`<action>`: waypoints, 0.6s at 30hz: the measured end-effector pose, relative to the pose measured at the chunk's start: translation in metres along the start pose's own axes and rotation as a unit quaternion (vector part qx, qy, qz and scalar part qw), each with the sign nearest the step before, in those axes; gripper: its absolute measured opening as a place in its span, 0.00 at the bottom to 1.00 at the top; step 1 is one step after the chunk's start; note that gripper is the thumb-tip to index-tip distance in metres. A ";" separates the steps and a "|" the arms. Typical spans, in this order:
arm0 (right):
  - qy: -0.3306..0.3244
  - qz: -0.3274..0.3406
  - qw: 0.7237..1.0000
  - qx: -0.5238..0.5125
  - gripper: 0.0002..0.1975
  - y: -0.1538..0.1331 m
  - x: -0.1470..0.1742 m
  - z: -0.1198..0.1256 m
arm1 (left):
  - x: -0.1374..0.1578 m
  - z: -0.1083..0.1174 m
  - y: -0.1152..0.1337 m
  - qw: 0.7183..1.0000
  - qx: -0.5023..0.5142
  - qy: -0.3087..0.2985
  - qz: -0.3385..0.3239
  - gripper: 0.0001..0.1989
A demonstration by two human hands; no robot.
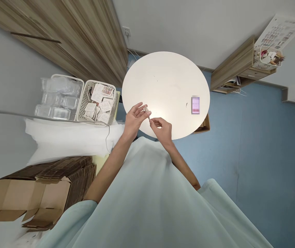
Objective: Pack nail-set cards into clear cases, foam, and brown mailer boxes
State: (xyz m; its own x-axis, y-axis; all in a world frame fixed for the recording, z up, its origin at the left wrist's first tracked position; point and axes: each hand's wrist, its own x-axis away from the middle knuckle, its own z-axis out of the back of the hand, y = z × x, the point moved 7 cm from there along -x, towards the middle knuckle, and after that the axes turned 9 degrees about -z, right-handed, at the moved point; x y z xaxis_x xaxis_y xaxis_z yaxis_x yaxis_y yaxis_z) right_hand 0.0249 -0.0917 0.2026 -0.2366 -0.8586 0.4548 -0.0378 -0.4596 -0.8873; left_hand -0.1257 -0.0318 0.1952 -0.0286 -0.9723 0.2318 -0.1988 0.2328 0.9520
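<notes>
Over the near edge of a round white table (168,79), my left hand (135,120) pinches a small shiny item (145,109) between thumb and fingers. It looks metallic or beaded, with a thin pale tail pointing down toward the right; it is too small to name. The thumb and forefinger of my right hand (162,130) close together at the lower end of that tail. The other right fingers are curled, and the exact contact there is hard to make out.
A phone (195,105) lies on the table's right side. Left of the table stand a basket of cards (81,103) and a bin of clear plastic boxes (59,76). Folded cardboard boxes (67,193) are stacked at lower left. A wooden shelf (236,63) stands at right.
</notes>
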 end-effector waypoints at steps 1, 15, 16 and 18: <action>0.004 0.004 1.000 0.004 0.11 0.001 -0.001 0.001 | 0.000 0.001 -0.001 1.000 -0.001 0.004 -0.003 0.41; -0.042 -0.075 0.991 -0.100 0.21 0.024 -0.035 0.025 | -0.005 0.017 -0.011 0.999 0.001 0.031 0.022 0.37; -0.042 -0.077 0.991 -0.098 0.21 0.024 -0.035 0.025 | -0.005 0.017 -0.011 0.999 -0.001 0.029 0.021 0.37; -0.043 -0.080 0.991 -0.094 0.21 0.025 -0.035 0.024 | -0.005 0.016 -0.010 0.999 -0.010 0.030 0.016 0.36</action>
State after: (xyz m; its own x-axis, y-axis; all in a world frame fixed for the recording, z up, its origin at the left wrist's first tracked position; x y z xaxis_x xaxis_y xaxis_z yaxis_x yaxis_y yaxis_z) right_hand 0.0554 -0.0785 0.1660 -0.1304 -0.7980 0.5884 -0.2502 -0.5477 -0.7984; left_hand -0.1390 -0.0293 0.1812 0.0248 -0.9618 0.2728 -0.1788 0.2642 0.9477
